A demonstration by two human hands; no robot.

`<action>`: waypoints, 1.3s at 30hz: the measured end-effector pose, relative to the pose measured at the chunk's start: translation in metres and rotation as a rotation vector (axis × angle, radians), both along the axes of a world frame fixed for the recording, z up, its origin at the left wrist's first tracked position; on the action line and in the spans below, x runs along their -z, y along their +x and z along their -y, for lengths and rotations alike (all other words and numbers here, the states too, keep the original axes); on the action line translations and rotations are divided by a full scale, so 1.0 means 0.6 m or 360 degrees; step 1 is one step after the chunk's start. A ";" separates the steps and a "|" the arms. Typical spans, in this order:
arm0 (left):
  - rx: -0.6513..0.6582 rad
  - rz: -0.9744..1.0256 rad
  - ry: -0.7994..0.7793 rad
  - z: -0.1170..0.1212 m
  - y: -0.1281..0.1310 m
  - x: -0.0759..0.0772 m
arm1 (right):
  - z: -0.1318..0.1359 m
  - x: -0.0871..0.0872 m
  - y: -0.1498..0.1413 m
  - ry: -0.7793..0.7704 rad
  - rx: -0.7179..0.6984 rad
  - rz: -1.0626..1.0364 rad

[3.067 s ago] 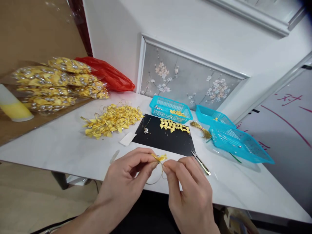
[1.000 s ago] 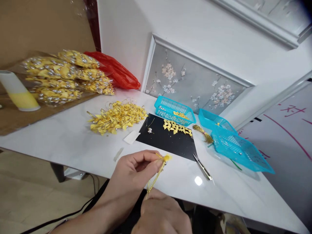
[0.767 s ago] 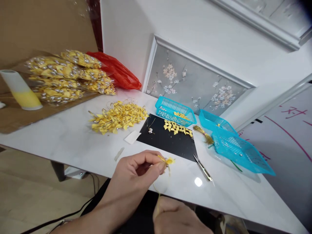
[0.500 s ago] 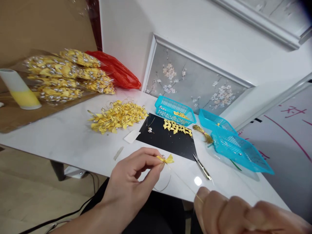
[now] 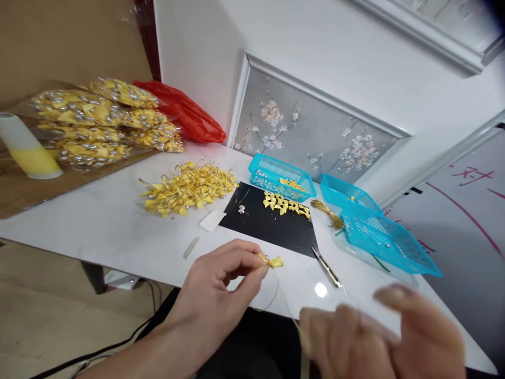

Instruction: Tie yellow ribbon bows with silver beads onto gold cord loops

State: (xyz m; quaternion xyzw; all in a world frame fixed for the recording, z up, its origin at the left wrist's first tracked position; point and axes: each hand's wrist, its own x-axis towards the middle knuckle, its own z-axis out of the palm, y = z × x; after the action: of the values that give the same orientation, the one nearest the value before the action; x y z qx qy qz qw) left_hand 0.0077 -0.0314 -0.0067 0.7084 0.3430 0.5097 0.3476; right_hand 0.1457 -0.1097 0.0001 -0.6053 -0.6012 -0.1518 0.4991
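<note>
My left hand (image 5: 231,279) pinches a small yellow ribbon bow (image 5: 275,261) between thumb and fingertips, with a silver bead beside its knot. A thin gold cord (image 5: 277,289) hangs from the bow in a loose curve. Lower right, my right hand (image 5: 355,342) is blurred by motion; its fingers are curled and its thumb is raised. A strand of cord runs to these fingers, which appear closed on it. Beyond the hands, a black mat (image 5: 256,221) carries rows of yellow bows (image 5: 286,202) and a beaded cord piece (image 5: 241,209).
Thread snips (image 5: 327,267) lie right of the mat. Blue baskets (image 5: 282,176) stand behind it and at right, near a bundle of gold cords (image 5: 329,213). A pile of finished bows (image 5: 189,187), bagged bows (image 5: 90,118) and a thread cone (image 5: 29,150) are at left.
The cord has gone from taut to slack. My right hand has shifted left and turned, its thumb now lifted. My left hand keeps its pinch on the bow.
</note>
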 end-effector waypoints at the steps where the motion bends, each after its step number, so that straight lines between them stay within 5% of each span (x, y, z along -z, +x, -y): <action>1: 0.0026 0.0021 -0.0094 -0.001 -0.001 -0.002 | -0.002 -0.003 0.005 -0.0019 -0.0070 -0.0054; 6: 0.0096 -0.0058 -0.0162 -0.007 0.000 -0.009 | -0.034 -0.020 0.029 -0.0570 -0.0531 -0.0216; 9: 0.0115 -0.0115 -0.0145 -0.010 0.002 -0.011 | -0.048 -0.018 0.028 -0.0760 -0.0562 -0.0152; 18: 0.0424 -0.0235 -0.0578 -0.023 -0.014 -0.028 | -0.056 -0.011 0.038 -0.0837 -0.0743 -0.0517; 39: 0.0572 -0.0426 -0.0630 -0.029 -0.004 -0.034 | -0.054 -0.009 0.046 -0.0899 -0.0774 -0.0754</action>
State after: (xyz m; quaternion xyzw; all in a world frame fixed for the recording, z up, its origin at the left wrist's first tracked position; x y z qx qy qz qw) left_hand 0.0054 -0.0139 0.0136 0.7371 0.3476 0.2651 0.5154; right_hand 0.1734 -0.0774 0.0057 -0.5770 -0.6130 0.2832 0.4593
